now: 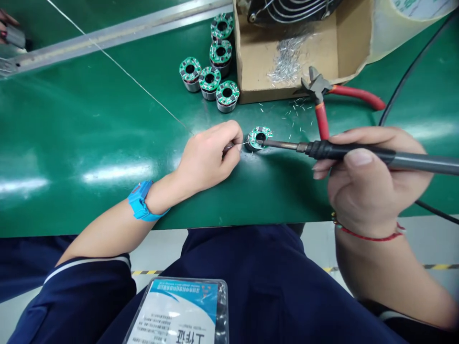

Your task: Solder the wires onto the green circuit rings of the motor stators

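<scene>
My left hand (215,155) is closed in a pinch on a thin solder wire (143,90), which runs back to the upper left. The wire's short end reaches the rim of a small round motor stator with a green circuit board (264,131) on top. My right hand (376,177) grips a soldering iron (322,149) by its black handle. Its tip rests on or just over the board, near the dark centre hole. The stator stands upright on the green bench (201,205); the iron hides part of it.
Several similar board-topped stators (210,79) stand further back. A cardboard box (247,88) holds a black fan (294,9) and cut wire ends (287,59). Diagonal cutters (319,88) with red handles lean at its front edge. Loose clippings and a black cable (405,71) lie right.
</scene>
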The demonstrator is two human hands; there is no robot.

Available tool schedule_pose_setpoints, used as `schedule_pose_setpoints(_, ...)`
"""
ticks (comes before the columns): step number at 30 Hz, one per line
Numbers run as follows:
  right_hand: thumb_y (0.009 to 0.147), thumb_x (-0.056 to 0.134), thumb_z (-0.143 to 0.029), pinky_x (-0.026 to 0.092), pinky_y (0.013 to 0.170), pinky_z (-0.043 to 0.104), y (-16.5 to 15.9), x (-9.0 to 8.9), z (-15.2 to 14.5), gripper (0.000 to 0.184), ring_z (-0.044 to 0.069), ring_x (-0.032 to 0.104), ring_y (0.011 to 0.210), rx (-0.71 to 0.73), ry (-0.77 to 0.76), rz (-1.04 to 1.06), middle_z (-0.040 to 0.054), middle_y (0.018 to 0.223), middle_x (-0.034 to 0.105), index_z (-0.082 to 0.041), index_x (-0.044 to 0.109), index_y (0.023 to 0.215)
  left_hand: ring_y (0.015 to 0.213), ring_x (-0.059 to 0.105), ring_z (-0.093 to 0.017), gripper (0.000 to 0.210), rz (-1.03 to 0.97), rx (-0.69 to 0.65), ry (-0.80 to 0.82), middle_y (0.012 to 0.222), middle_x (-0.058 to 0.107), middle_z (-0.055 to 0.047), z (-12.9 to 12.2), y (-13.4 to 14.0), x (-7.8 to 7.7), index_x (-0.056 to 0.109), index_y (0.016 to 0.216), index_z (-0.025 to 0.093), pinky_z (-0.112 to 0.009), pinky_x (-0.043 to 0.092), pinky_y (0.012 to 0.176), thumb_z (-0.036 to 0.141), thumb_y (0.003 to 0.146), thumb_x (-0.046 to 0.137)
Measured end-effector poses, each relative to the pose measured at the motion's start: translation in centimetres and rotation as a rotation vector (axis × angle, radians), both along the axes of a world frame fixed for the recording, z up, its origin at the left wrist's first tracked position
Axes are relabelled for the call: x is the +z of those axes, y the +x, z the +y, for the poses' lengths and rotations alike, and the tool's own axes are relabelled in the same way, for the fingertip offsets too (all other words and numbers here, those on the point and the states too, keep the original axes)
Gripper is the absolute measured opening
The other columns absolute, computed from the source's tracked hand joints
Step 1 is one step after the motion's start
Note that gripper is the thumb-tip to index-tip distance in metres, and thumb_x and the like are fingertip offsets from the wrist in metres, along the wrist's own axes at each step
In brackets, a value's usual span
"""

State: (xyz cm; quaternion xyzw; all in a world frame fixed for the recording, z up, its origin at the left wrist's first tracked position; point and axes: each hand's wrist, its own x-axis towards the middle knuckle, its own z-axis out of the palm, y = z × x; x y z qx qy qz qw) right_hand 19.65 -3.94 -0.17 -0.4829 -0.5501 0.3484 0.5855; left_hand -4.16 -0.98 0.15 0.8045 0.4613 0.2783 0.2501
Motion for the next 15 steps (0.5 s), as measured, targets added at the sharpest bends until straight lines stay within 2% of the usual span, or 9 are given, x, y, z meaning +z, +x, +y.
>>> schedule_pose_setpoints(3,0.082,0.075,-0.031,0.045,0.038,0.022,0.3,0.0,0.6,0.016,0.012,0.061,0.049,0.047,0.005,0.031,0.0024,0.063,0.067,-0.020,0.080,0.092,0.065,0.055,-0.014,0.012,0.008,0.001,-0.004,0.068,0.055,0.001,0.1,0.2,-0.1,0.053,0.081,0.021,-0.030,0.038,0.060,0.012,0.085,0.048)
schedule_pose_setpoints(10,0.081,0.075,-0.027,0.044,0.039,0.022,0.9,0.1,1.5,0.016,0.010,0.062,0.051,0.108,-0.012,0.061,0.0033,0.071,0.071,-0.018,0.081,0.093,0.072,0.060,-0.017,0.012,0.020,-0.004,-0.049,0.075,0.058,-0.001,0.2,0.9,-0.1,0.055,0.084,0.022,-0.033,0.045,0.067,0.014,0.089,0.048)
schedule_pose_setpoints(13,0.080,0.076,-0.030,0.043,0.039,0.022,1.0,0.3,1.8,0.018,0.010,0.061,0.051,0.112,-0.027,0.054,0.0023,0.069,0.071,-0.018,0.080,0.093,0.074,0.060,-0.017,0.010,-0.037,0.034,-0.133,0.078,0.059,-0.001,0.4,0.9,-0.2,0.059,0.098,0.022,-0.032,0.048,0.069,0.018,0.092,0.052)
schedule_pose_setpoints(15,0.080,0.077,-0.036,0.042,0.039,0.023,1.0,0.7,2.1,0.022,0.010,0.060,0.049,0.103,-0.057,0.018,0.0020,0.065,0.069,-0.017,0.080,0.091,0.076,0.061,-0.017,0.018,-0.074,0.031,-0.187,0.079,0.058,-0.001,0.6,0.9,-0.3,0.060,0.111,0.022,-0.032,0.049,0.070,0.024,0.093,0.059)
